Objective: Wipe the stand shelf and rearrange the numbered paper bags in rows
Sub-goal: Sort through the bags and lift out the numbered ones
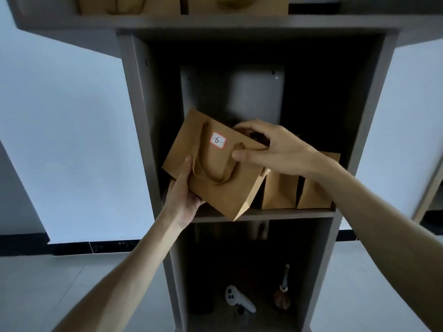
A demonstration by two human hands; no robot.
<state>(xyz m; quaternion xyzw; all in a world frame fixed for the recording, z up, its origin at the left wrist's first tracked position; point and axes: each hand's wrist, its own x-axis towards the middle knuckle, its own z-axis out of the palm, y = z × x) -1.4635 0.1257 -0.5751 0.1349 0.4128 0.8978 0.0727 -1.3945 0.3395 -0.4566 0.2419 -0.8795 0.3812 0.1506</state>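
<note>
Head view shows us mid-rearranging: our left hand and right hand clasp the tilted bag marked 6 above the shelf, which we judge must next stand upright left of the two standing bags.

The grey shelf in front of me carries two brown paper bags standing side by side at its right.

At the top edge of the frame we see two paper bags cut off; lower-compartment objects are too dark to identify.
</note>
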